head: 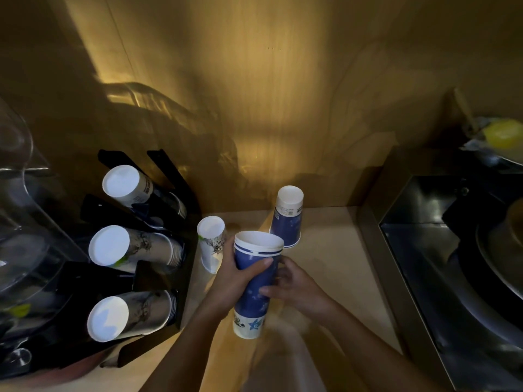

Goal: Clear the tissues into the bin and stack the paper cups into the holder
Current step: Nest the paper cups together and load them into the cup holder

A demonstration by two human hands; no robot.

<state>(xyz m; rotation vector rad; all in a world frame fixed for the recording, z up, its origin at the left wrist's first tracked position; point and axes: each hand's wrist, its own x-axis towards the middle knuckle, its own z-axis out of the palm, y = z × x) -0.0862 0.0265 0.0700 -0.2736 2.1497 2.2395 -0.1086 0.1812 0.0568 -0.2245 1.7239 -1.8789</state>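
Note:
A short stack of blue paper cups (pixel 252 290) is held above the counter, mouth tilted up and away from me. My left hand (pixel 235 278) wraps its left side, thumb across the front. My right hand (pixel 294 287) grips it from the right. An upturned blue cup (pixel 287 219) stands just behind the stack. A white upturned cup (pixel 211 241) stands to the left, beside my left hand. The black cup holder (pixel 169 267) on the left carries three rows of nested cups: top (pixel 127 185), middle (pixel 127 248), bottom (pixel 124 316). No tissues are in view.
A clear plastic dispenser (pixel 19 222) stands at the far left. A recessed steel bin opening (pixel 441 250) lies at the right, with a yellow object (pixel 502 134) on a tray beyond it. Wood panelling closes the back of the tan counter (pixel 334 264).

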